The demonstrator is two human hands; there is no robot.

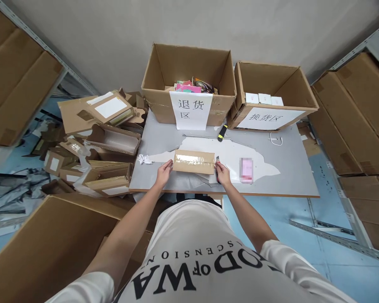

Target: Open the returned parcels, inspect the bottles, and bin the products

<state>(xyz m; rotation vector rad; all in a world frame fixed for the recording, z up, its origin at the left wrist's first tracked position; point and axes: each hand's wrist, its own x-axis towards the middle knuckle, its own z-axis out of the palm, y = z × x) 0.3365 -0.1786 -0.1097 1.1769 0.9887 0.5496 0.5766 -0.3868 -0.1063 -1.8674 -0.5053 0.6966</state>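
Your left hand rests against the left end of a small taped cardboard parcel, fingers loosely curled on its edge, steadying it. Your right hand is closed around a small box cutter whose tip sits at the parcel's right end. The parcel lies flat near the front edge of the grey desk, between both hands.

Risk, as a judgement: with the blade drawn along the tape toward the left hand, a slip could reach those fingers; cutting too deep could mark whatever is inside; the glossy tape may let the tip skate.

Behind the parcel stand two open cartons, the left carton bearing a paper label and holding coloured items, the right carton holding small white boxes. A yellow-and-black cutter lies between them and the parcel. A blurred pink object lies just right of your right hand; its identity cannot be read. Flattened boxes pile up at the left.

The blade itself is too small to make out, and the parcel's contents are hidden.
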